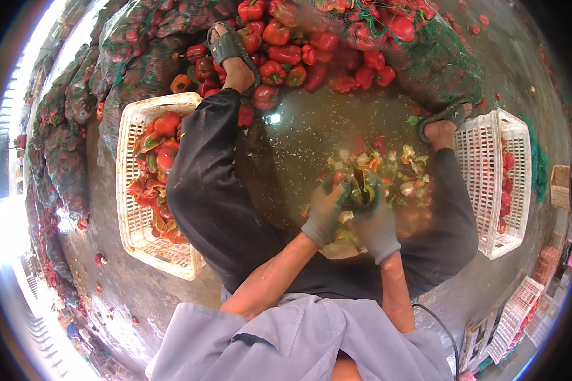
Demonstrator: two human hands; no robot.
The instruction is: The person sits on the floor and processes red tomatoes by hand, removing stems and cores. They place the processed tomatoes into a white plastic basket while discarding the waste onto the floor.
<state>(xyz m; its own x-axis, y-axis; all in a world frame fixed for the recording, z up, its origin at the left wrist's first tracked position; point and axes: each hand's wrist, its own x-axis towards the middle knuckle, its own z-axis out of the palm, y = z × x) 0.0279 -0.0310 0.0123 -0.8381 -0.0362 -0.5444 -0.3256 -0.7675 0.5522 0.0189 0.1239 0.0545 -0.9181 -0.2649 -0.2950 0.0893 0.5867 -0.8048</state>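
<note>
Both my hands wear grey work gloves with darker green fingers. Between them is a dark green bell pepper with a dark gap in it, split or cut open. My left hand grips it from the left, thumb on top. My right hand closes on its right side, the fingers partly hidden. Whether a knife is in either hand cannot be told. Around and beneath the hands lie pale pepper cores and scraps on the wet floor between my legs.
A white plastic crate of cut red peppers stands beside my left leg. Another white crate with red pieces is beyond my right leg. Whole red bell peppers are heaped ahead, by green mesh sacks. More filled sacks line the left.
</note>
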